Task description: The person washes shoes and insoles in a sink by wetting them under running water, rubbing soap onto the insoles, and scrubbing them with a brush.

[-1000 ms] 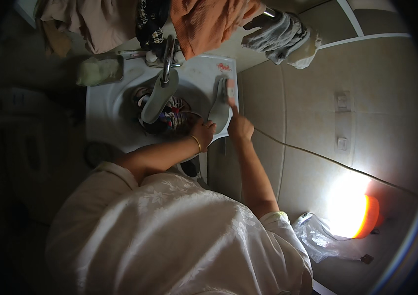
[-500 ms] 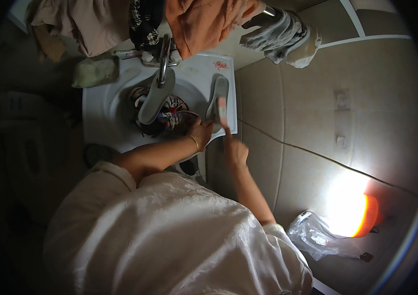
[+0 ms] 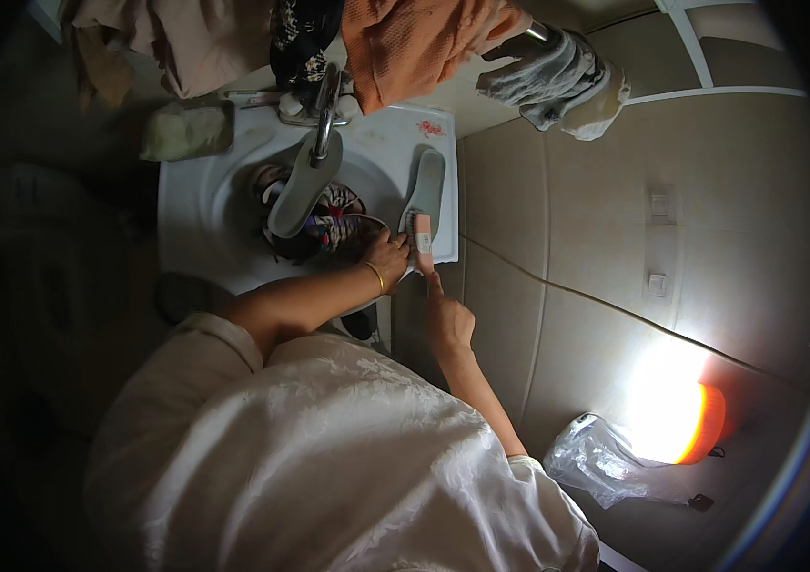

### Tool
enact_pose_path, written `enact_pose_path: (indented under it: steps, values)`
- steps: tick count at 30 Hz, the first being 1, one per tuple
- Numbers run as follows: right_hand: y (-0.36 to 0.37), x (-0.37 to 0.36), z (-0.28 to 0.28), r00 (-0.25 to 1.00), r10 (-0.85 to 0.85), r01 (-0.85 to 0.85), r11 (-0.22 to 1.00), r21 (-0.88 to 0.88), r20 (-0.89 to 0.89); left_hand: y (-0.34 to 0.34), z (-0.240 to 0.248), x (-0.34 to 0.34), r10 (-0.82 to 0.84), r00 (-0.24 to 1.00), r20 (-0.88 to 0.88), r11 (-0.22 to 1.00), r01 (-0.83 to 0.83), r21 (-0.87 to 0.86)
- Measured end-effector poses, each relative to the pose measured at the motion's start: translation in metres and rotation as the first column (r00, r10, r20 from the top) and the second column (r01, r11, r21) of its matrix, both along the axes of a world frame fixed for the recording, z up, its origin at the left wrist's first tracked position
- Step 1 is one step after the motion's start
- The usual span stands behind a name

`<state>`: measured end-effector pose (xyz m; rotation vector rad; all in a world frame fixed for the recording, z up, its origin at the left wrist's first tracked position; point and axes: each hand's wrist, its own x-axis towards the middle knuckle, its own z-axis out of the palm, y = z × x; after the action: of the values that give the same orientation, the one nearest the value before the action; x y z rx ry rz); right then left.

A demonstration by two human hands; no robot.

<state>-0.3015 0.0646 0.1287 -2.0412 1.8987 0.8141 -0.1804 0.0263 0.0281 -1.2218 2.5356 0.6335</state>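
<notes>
Together, bristly pink brush (image 3: pixel 423 246), flat grey insole (image 3: pixel 429 179)

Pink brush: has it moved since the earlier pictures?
Yes: the pink brush has moved down the picture, nearer the front edge of the white sink.

No lettering can be read — the red marking (image 3: pixel 431 128) on the sink (image 3: pixel 186 195) is unclear.

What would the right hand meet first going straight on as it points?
Likely the grey insole on the right of the sink; the brush in the right hand overlaps it in view, though depth is unclear.
</notes>
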Motion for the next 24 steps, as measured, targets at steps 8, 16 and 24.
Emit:
enact_pose_path:
  steps: [8, 16, 24]
  values:
    - [-0.085, 0.007, -0.015, 0.998, 0.054, -0.055, 0.991, -0.118, -0.008, 0.004, -0.007, 0.001, 0.012, 0.999, -0.045, 0.992, -0.017, -0.125]
    - [-0.069, 0.003, -0.025, 1.000, -0.016, 0.014, 0.996, -0.088, -0.019, 0.005, -0.005, -0.007, 0.116, 0.990, -0.079, 0.967, -0.131, -0.219]
    - [-0.033, -0.034, -0.020, 0.973, -0.131, 0.145, 0.987, -0.063, 0.190, -0.033, -0.016, -0.012, 0.660, 0.602, -0.451, 0.712, -0.692, 0.119]
